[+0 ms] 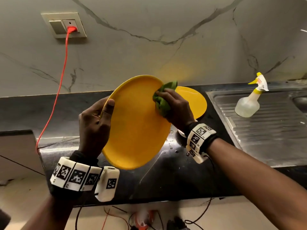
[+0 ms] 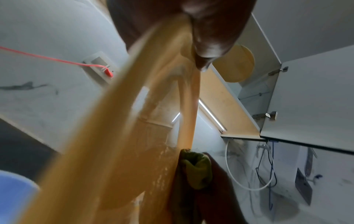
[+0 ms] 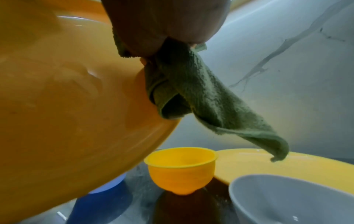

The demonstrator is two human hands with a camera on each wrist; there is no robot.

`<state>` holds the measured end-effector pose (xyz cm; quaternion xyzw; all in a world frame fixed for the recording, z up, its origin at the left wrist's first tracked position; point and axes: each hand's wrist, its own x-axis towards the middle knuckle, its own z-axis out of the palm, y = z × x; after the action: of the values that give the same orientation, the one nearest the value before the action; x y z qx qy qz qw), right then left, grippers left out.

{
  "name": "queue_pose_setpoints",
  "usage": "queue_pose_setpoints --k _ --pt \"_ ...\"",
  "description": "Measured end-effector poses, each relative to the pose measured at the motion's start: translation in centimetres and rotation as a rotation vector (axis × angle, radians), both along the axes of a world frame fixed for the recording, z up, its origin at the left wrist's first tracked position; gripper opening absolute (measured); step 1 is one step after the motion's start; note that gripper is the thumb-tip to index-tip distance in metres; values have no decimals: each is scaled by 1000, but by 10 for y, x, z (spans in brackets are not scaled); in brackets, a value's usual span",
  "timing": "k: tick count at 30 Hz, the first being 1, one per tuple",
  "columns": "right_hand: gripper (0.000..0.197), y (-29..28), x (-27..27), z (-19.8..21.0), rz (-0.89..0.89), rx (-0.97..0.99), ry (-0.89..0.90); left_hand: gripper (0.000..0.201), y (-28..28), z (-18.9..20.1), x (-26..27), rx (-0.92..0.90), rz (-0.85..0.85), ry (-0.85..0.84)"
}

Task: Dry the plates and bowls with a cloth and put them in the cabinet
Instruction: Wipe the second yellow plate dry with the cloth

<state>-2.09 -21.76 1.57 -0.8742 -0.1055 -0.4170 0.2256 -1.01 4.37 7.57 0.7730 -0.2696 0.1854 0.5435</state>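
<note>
A large yellow plate (image 1: 136,123) is held tilted above the black counter (image 1: 49,110). My left hand (image 1: 96,120) grips its left rim, thumb on the face. My right hand (image 1: 176,107) holds a bunched green cloth (image 1: 162,100) against the plate's upper right edge. The right wrist view shows the cloth (image 3: 191,91) hanging past the plate (image 3: 67,106). A second yellow plate (image 1: 196,103) lies on the counter behind. Below it stand a small yellow bowl (image 3: 181,168), a white bowl (image 3: 283,201) and a blue bowl (image 3: 99,200). The left wrist view shows an open wall cabinet (image 2: 229,109) with a yellow plate (image 2: 235,65) inside.
A steel sink drainboard (image 1: 259,127) lies to the right with a spray bottle (image 1: 249,102) on it. A red cable (image 1: 56,97) runs from the wall socket (image 1: 64,25) down across the counter's left end. Water drops dot the counter near the front.
</note>
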Motion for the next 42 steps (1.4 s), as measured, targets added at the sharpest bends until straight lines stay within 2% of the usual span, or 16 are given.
queue_pose_setpoints --k 2,5,8,10,13,17,21,25,28,30,33,35,38,40,42 --pt "45 0 -4 -15 -2 -16 60 54 2 -1 -1 -17 -8 8" --pt "47 6 -8 -25 -20 78 148 54 3 -2 -2 -67 -12 8" --pt "39 16 -23 -34 -41 160 241 35 3 1 2 -98 -14 -25" --pt "42 23 -33 -44 -35 135 310 20 2 5 3 -88 -23 -41" --pt "33 35 -41 -57 -35 116 339 24 1 7 4 -86 -10 -65" --pt "34 53 -50 -65 8 139 355 21 -2 8 6 -136 -4 -111" --pt "34 86 -64 -55 169 240 373 18 -5 11 7 -159 46 -131" --pt "44 122 -74 -32 320 317 321 33 -8 12 5 -163 45 -99" --pt "54 138 -69 -13 387 340 279 36 -14 11 -1 -216 29 -38" --pt "53 144 -64 -4 400 357 240 32 -17 10 -3 -244 25 -24" --pt "47 146 -63 -4 406 353 227 29 -14 9 -1 -270 45 16" --pt "44 141 -66 -12 428 299 250 37 -12 8 0 -273 54 27" --pt "50 118 -66 -29 426 200 308 41 -6 8 1 -280 79 20" --pt "56 95 -60 -37 360 216 375 39 -3 9 2 -268 85 5" --pt "50 72 -49 -38 240 325 383 36 -1 11 3 -256 97 -8"
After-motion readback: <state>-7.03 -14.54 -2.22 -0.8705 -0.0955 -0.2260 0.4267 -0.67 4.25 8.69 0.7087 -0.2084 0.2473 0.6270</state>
